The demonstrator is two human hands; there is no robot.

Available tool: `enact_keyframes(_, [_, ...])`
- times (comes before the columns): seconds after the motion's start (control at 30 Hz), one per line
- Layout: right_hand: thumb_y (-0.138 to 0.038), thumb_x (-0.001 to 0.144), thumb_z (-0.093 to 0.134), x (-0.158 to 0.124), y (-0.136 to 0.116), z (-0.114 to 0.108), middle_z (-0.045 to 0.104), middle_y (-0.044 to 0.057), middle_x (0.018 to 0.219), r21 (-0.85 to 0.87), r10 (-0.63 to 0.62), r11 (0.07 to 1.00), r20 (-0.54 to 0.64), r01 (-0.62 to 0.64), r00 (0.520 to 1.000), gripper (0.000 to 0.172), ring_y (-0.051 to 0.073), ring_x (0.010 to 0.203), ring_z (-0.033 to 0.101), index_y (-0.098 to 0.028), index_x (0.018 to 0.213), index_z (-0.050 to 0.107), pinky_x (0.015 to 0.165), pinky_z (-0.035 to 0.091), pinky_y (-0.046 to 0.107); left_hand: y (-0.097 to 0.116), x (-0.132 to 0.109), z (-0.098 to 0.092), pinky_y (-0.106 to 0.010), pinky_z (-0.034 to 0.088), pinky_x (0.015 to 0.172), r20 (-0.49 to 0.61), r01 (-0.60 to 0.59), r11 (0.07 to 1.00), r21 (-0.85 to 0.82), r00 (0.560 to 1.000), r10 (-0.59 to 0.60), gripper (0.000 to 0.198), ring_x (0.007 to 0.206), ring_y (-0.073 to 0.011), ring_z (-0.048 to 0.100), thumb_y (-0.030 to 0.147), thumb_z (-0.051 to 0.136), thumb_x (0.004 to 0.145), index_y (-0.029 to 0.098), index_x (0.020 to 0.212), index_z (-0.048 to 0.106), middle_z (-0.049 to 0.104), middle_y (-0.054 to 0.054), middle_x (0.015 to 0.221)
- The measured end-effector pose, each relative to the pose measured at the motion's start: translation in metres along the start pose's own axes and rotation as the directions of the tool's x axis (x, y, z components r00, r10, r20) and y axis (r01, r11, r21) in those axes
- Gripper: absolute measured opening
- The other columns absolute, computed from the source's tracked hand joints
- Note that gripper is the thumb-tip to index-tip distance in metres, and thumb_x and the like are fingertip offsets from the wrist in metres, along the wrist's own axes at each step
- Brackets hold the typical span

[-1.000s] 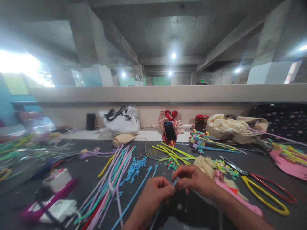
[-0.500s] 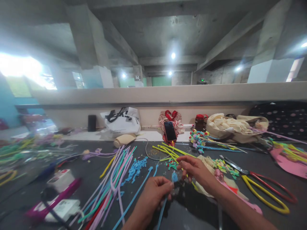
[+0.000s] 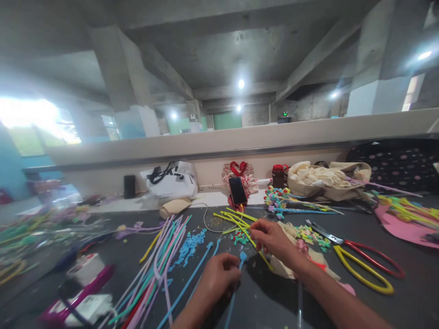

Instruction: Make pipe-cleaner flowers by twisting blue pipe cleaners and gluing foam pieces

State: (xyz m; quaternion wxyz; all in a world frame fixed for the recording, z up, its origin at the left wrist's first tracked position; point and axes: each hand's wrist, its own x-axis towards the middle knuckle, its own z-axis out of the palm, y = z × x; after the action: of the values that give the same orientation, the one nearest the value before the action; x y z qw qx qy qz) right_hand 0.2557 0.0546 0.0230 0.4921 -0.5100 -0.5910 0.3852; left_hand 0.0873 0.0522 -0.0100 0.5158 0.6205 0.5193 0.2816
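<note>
My left hand (image 3: 221,276) is closed round a blue pipe cleaner stem (image 3: 232,304), whose knotted blue tip (image 3: 243,257) sticks up beside the fingertips. My right hand (image 3: 269,237) is raised to the right, its fingers drawn together over the yellow-green stems (image 3: 240,219); what it holds, if anything, is too small to make out. Beneath its fingers lie small green and red pieces (image 3: 239,236). Left of my hands are short blue pieces (image 3: 192,242) and a long blue stem (image 3: 192,290).
Purple, teal and pink stems (image 3: 164,265) lie at left, near a power strip (image 3: 78,297). Scissors (image 3: 363,256) with red and yellow handles rest at right. A phone (image 3: 238,191), a white bag (image 3: 171,179) and a brown bottle (image 3: 278,176) stand at the back.
The view has shifted slightly. My right hand has moved up and away from the blue knotted tip, which now shows more plainly beside my left hand.
</note>
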Motion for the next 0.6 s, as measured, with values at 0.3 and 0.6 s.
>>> enact_keyframes(0.3, [-0.031, 0.069, 0.050, -0.004, -0.004, 0.000, 0.047, -0.006, 0.048, -0.050, 0.002, 0.999, 0.033, 0.000, 0.999, 0.016, 0.006, 0.037, 0.046, -0.015, 0.066, 0.053, 0.033, 0.030, 0.015, 0.013, -0.004, -0.024, -0.017, 0.022, 0.031, -0.189, -0.055, 0.998, -0.028, 0.981, 0.048, 0.018, 0.025, -0.0049, 0.028, 0.035, 0.048, 0.068, 0.017, 0.070, 0.049, 0.033, 0.012, 0.031])
enact_keyframes(0.6, [-0.041, 0.083, 0.033, -0.022, -0.018, 0.011, 0.035, -0.007, 0.035, -0.241, -0.098, 0.962, 0.120, 0.125, 0.988, 0.040, 0.007, 0.033, 0.034, -0.019, 0.049, 0.036, 0.037, 0.029, 0.019, 0.019, -0.040, -0.016, -0.017, 0.020, 0.034, -0.093, -0.062, 0.872, -0.485, 0.995, 0.020, 0.044, 0.032, -0.0041, 0.032, 0.056, 0.047, 0.068, 0.016, 0.050, 0.043, 0.035, 0.007, 0.037])
